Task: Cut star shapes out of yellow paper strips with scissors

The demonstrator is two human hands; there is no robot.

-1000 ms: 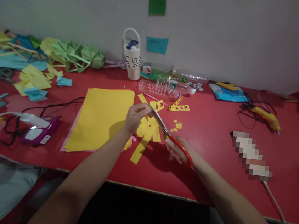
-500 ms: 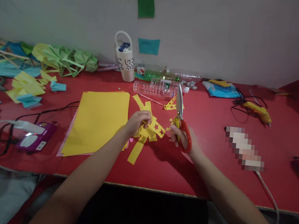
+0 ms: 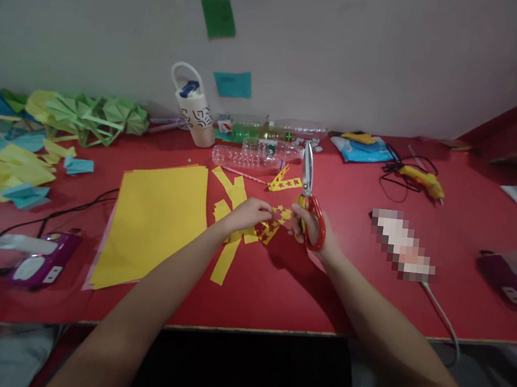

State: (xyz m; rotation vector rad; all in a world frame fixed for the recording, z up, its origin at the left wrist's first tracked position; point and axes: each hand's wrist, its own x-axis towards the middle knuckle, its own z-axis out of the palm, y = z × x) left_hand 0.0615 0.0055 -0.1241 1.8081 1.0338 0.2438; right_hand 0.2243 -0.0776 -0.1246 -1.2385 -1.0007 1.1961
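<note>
My right hand (image 3: 311,227) grips scissors (image 3: 307,173) with red and yellow handles, their blades pointing up and away from me. Several small yellow paper stars (image 3: 281,213) lie on the table between my two hands. My left hand (image 3: 253,212) is over a loose pile of yellow paper strips (image 3: 226,263), its fingertips pressed together near the stars; what they hold, if anything, is too small to make out. Below those fingertips rests a strip with star-shaped holes (image 3: 270,235). Another star-punched strip (image 3: 285,184), folded, lies farther back.
A stack of yellow sheets (image 3: 153,225) lies to the left, near a purple power strip (image 3: 43,260). Plastic bottles (image 3: 248,157) and a white tumbler (image 3: 196,119) line the back. At right are a yellow glue gun (image 3: 421,181) and a blurred-out device (image 3: 403,245).
My left hand has let go of the star-holed strip, which now lies lower, and reaches toward the small stars. The scissors stay in my right hand. The whole view has shifted.
</note>
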